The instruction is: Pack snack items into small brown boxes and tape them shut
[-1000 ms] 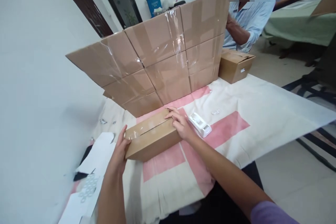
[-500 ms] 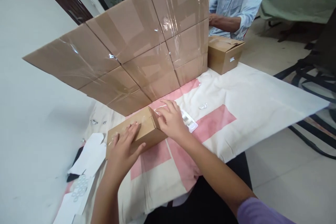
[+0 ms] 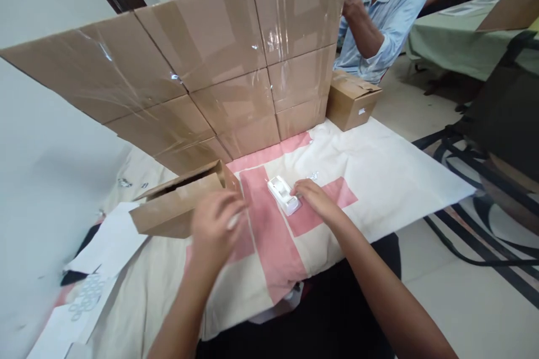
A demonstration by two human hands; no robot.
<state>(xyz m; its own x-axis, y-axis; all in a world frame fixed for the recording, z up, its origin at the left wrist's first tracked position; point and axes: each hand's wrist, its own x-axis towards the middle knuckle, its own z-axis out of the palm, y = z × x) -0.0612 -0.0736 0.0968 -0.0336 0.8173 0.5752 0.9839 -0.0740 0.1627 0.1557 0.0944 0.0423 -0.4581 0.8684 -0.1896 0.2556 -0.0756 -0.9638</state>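
Carton [image 3: 168, 213] is plain brown, its top gaping.

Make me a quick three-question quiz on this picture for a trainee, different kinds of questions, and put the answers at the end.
1. Which of the person's hands is closer to the white oblong plastic device?

2. True or false: the long brown cardboard box beside the left hand is closed flat along its top.

3. What colour are the patches on the cream cloth under the device?
a) green
b) pink
c) blue

Key:
1. The right hand; its fingertips are at the device's edge.
2. False; a dark gap shows along the top.
3. b
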